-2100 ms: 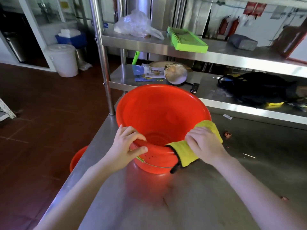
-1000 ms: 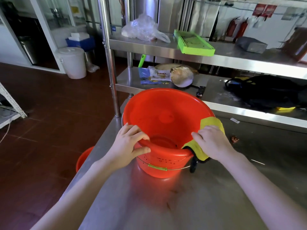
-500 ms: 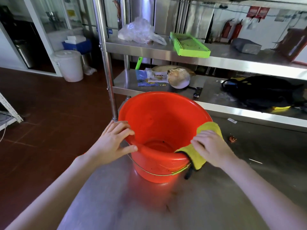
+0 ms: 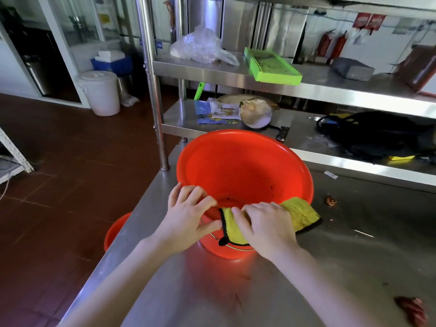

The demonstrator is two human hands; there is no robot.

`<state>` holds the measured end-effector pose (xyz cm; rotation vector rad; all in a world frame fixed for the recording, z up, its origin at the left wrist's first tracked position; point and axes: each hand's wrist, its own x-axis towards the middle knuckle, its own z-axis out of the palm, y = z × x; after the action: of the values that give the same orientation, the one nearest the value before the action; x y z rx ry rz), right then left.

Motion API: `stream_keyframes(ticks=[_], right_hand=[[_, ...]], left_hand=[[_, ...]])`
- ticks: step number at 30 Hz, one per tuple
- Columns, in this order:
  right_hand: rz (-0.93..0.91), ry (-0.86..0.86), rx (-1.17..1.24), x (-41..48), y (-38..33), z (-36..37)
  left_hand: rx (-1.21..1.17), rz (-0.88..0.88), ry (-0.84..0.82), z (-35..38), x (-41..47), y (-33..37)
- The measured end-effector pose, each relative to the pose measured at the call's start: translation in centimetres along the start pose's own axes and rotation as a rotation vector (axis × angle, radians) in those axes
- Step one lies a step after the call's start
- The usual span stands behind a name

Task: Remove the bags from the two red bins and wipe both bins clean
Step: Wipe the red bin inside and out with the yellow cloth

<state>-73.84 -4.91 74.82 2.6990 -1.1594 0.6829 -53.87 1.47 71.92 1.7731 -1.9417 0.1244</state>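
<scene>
At the lower middle of the frame two bare forearms reach up over a brushed steel bench (image 4: 330, 267), dull and smeared, with a reddish scrap (image 4: 411, 312) at the lower right edge; the left hand (image 4: 186, 218) has its grip closed on the near rim of the red bin (image 4: 247, 166), fingers curled inside and thumb on the outer wall; the right hand (image 4: 266, 230), just beside it, has its grip on a yellow cloth (image 4: 299, 213), fingers bent over it and pressing it onto the same rim; the cloth is nubbly, edged in black stitching, folded over the rim, with one end trailing out to the right; the bin stands on the bench at the centre of the frame, round, smooth glossy plastic, flaring to a wide rolled lip, with dark specks on its inner wall and bottom and a thin wire handle hanging against its outside; a small brown crumb (image 4: 331, 201) lies on the bench to its right; left of the bench edge a second red bin (image 4: 115, 230) shows partly, down on the dark red tiled floor (image 4: 59, 161); behind, a lower steel shelf (image 4: 179, 119) carries papers, a pale rounded object and a black bag (image 4: 372, 135); the upper shelf (image 4: 236, 74) holds a crumpled clear plastic bag (image 4: 198, 46) and a flat green tray (image 4: 271, 67); at the upper left stands a lidded white bucket (image 4: 100, 92).
</scene>
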Motion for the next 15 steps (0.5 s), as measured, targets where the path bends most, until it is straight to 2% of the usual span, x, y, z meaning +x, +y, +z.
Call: stream_keyframes(ticks=[2, 5, 8, 10, 12, 15], right_hand=[[-0.073, 0.014, 0.048, -0.6, 2.2, -0.4], [-0.164, -0.112, 0.119, -0.3, 7.0, -1.3], [-0.125, -0.248, 0.105, 0.9, 12.1, -1.8], [-0.061, -0.278, 0.063, 1.3, 14.2, -1.6], [0.013, -0.229, 0.070, 1.0, 14.2, -1.3], [0.160, -0.091, 0.006, 0.0, 10.3, -0.8]], left_hand=[[-0.002, 0.061, -0.024, -1.1, 0.2, -1.7], [0.054, 0.079, -0.074, -2.6, 0.6, -3.8], [0.037, 0.067, -0.085, -2.8, 0.3, -4.5], [0.047, 0.087, -0.063, -2.1, 0.2, -3.4], [0.052, 0.093, -0.015, -1.2, -0.1, -2.3], [0.048, 0.051, 0.044, -0.5, -0.7, -1.4]])
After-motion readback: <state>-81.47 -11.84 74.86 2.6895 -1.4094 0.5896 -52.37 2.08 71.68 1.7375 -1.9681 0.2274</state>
